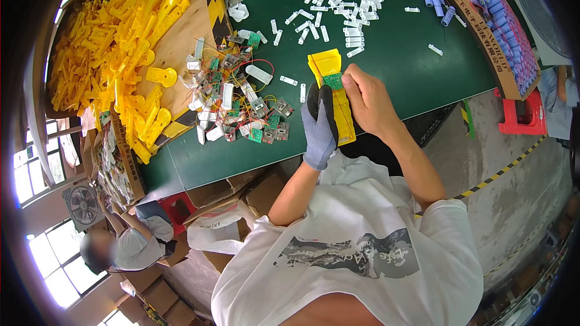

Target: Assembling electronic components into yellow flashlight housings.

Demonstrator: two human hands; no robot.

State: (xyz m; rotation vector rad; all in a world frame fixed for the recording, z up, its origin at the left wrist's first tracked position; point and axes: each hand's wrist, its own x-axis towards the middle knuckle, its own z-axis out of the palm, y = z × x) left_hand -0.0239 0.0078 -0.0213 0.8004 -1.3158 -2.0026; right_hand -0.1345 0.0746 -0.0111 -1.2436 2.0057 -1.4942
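A yellow plastic housing (327,60) stands out over the near edge of the green table, with a small green circuit board (333,81) inside its upper part. My left hand (319,122), in a grey and black glove, is closed around the housing's left side. My bare right hand (370,100) is curled at the right edge of the housing, close to the circuit board. Its fingertips are partly hidden, so what they pinch cannot be made out. Two small white plastic pieces (302,93) lie just left of the gloved hand.
Wired circuit boards (256,107) lie heaped at left on the green table (199,166). Yellow housings (121,42) pile up beyond. White plastic pieces (355,33) are scattered at the back. A cardboard box (483,33) of purple cylindrical cells stands right. Another person (136,238) works at lower left.
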